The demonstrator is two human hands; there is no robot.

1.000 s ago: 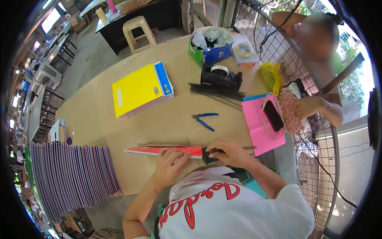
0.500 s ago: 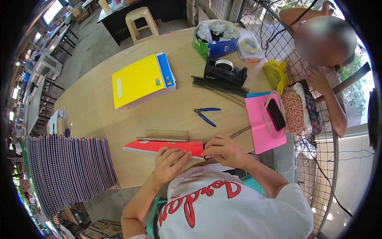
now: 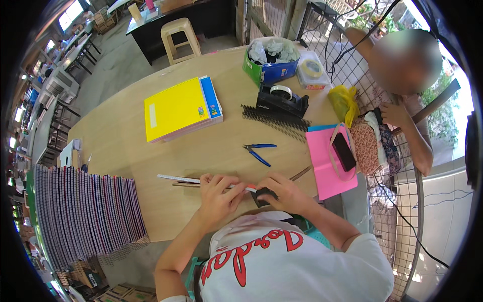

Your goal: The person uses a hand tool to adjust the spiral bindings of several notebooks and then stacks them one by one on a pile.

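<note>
Head: L fingers (image 3: 215, 185) grip notebook (image 3: 177, 178), table edge (image 3: 165, 234) nr, R fingers (image 3: 276, 182): hold unclear.

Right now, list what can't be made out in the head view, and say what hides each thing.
Head view:
- Red notebook: cover mostly out of sight; it is tipped edge-up and the left hand covers part.
- Dark piece at the right hand: partly covered by the fingers, so its kind is unclear.
- Blue-green box: lower contents hidden by crumpled white material.
- Far tables: items on them too small.
</note>
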